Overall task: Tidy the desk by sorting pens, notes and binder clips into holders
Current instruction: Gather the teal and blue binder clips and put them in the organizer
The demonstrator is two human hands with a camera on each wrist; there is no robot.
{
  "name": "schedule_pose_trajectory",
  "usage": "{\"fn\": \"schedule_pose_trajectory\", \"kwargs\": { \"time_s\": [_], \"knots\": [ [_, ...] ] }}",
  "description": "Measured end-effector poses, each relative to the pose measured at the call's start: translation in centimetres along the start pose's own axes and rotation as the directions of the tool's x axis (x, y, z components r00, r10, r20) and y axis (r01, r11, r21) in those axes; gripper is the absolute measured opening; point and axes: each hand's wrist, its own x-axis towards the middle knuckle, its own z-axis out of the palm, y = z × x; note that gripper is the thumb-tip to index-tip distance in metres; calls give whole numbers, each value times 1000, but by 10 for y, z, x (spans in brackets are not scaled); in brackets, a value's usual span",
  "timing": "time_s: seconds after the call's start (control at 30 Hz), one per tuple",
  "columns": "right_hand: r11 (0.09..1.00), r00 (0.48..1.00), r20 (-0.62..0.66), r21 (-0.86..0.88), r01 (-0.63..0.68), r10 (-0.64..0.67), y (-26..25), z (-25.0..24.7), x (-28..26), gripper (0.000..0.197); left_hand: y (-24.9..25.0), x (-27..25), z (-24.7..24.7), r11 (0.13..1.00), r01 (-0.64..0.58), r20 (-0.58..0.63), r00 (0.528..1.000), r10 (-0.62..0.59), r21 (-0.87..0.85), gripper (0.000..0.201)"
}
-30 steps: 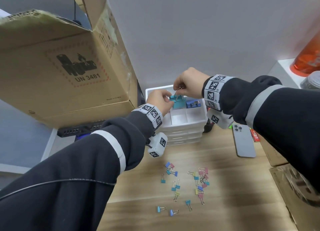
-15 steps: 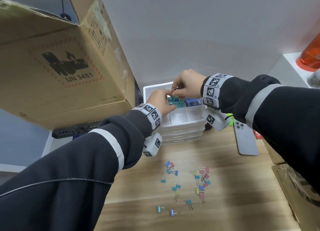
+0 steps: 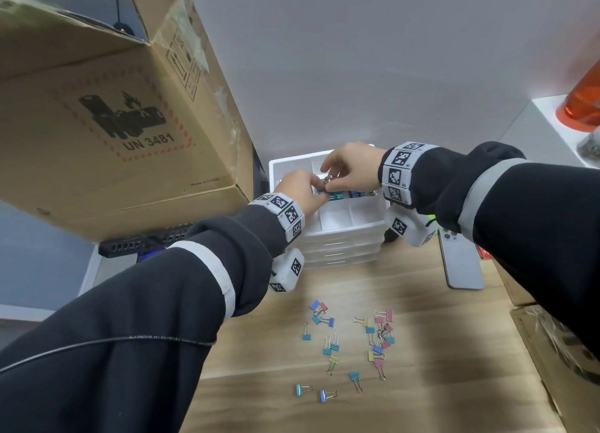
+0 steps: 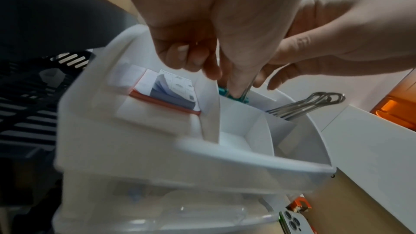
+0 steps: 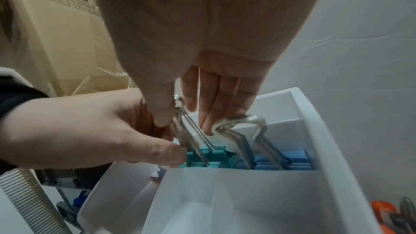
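Teal clips (image 5: 206,157) half behind hands (image 3: 352,169)

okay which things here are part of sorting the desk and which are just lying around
Part of the job: white organizer, teal binder clips, blue binder clips, loose small clips, notes.

Lying about: phone, cardboard box, orange bottle.

Organizer (image 3: 344,234): white plastic, smooth, semi-matt; lower drawers translucent.
Teal binder clips (image 5: 206,156): painted metal bodies, matt; bare steel wire handles, glossy.
Blue binder clips (image 5: 290,158): painted metal, matt; polished wire handles.
Table (image 3: 422,351): wood-grain surface, smooth, low sheen.
Cardboard box (image 3: 107,117): brown corrugated paperboard, matt, taped edges.
Sleeves (image 3: 162,302): dark cloth, matt.
Phone (image 3: 462,263): smooth, satin back.
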Motion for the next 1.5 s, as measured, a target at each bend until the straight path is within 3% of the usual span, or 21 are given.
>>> {"fn": "schedule_pose_trajectory", "kwargs": {
  "time_s": [0.17, 0.33, 0.43, 0.6, 0.9, 1.1, 1.3, 1.5],
  "knots": [
    [999, 999, 10, 36, -30, 30, 11, -13, -7, 49, 5, 5, -4, 999, 20, 27, 999, -21, 36, 18],
    [974, 965, 238, -218, -58, 111, 20, -21, -22, 71, 5, 1, -1, 997, 2, 23, 1000, -4, 71, 28],
    [941, 978, 187, -338, -26, 94, 23, -15, -27, 61, 4, -5, -2, 999, -3, 41, 999, 1, 42, 38],
    [936, 993, 100, -351, -28, 67, 27, -4, -29, 37, 3, -16, -7, 1000, 22, 45, 999, -22, -1, 40],
    [961, 994, 82, -273, -47, 72, 30, -7, -22, 23, -13, -36, -20, 997, 78, 57, 995, -78, -4, 39],
    [938, 1000, 0, -347, -5, 6, 28, -5, -26, 21, -15, -43, -22, 997, 73, 90, 993, -74, 12, 41],
    [993, 993, -114, -118, -27, 13, 32, -7, -28, 11, -12, -45, -20, 998, 67, 88, 994, -67, -1, 35],
    [990, 986, -142, 122, -67, 84, 36, -9, -23, 6, -12, -47, -21, 998, 65, 76, 995, -65, 8, 34]
  ]
}}
